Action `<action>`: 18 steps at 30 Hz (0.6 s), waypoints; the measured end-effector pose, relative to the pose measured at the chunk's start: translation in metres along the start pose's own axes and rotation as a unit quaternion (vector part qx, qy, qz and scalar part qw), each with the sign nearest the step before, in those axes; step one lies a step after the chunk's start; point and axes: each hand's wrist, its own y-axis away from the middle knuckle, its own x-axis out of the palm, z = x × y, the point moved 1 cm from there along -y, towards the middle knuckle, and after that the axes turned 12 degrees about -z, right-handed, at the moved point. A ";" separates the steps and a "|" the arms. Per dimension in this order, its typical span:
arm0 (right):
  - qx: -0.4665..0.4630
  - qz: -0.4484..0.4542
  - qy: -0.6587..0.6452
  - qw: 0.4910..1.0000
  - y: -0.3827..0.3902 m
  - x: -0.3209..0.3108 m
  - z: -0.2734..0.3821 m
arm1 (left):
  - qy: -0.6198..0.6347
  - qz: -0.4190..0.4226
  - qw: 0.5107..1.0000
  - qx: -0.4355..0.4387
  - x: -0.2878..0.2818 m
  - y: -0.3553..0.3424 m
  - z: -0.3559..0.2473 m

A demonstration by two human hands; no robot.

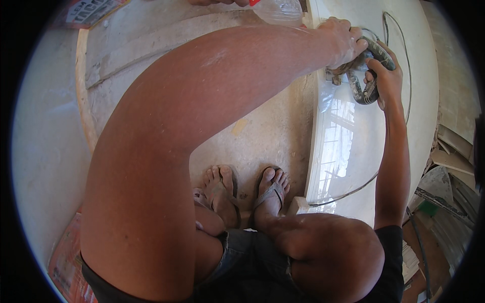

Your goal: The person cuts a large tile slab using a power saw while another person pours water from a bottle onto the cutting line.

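Observation:
A dusty, dark green-black power tool with a loop handle (pixel 357 92), like a grinder or polisher, is held over the glossy cream slab (pixel 369 151) at my right. My left hand (pixel 344 43) reaches across from the left with its fingers curled over the tool's body. Around the loop handle, my right hand (pixel 388 76) is closed, thumb on the inner side. Both hands hide much of the tool's middle, and its working face is out of sight. Pale dust coats my left hand and forearm.
A black cord (pixel 406 55) loops over the slab's far part. At the top edge are another person's fingers (pixel 218 2) and a clear plastic container (pixel 279 11). Scrap pieces (pixel 452 161) lie to the right. A wooden strip (pixel 82 91) runs along the left.

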 end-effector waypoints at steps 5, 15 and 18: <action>-0.002 -0.006 0.009 1.000 0.002 -0.002 0.001 | -0.010 0.021 1.000 0.003 -0.005 0.001 -0.003; 0.004 0.000 0.002 1.000 0.005 -0.004 -0.003 | -0.011 0.026 1.000 0.013 -0.006 0.004 -0.006; 0.007 0.000 0.000 1.000 0.007 -0.005 -0.002 | -0.011 0.028 0.999 0.013 -0.008 0.005 -0.007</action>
